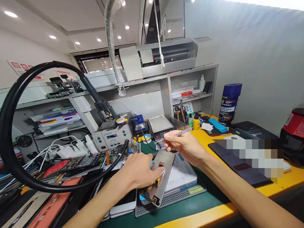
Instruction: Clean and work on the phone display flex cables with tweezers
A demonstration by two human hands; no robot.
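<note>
My left hand (140, 169) grips a phone screen assembly (163, 177), its metal back facing up, with the thumb pressed on it. A flex cable (149, 187) with yellow and orange parts hangs at its left edge. My right hand (184, 147) is closed round a slim silver pen-like tool (182, 131) just above the screen's far end; whether it touches the screen I cannot tell. Below the screen lie a white and blue stack (182, 174) and a grey perforated mat (175, 197).
A thick black hose (8, 120) loops across the left side from a grey rework station (112, 137). Phone parts (83, 161) crowd the left bench. To the right are a dark phone (237, 164), a blue spray can (229, 104), a yellow bottle (196, 122) and a large dark bottle (294, 136).
</note>
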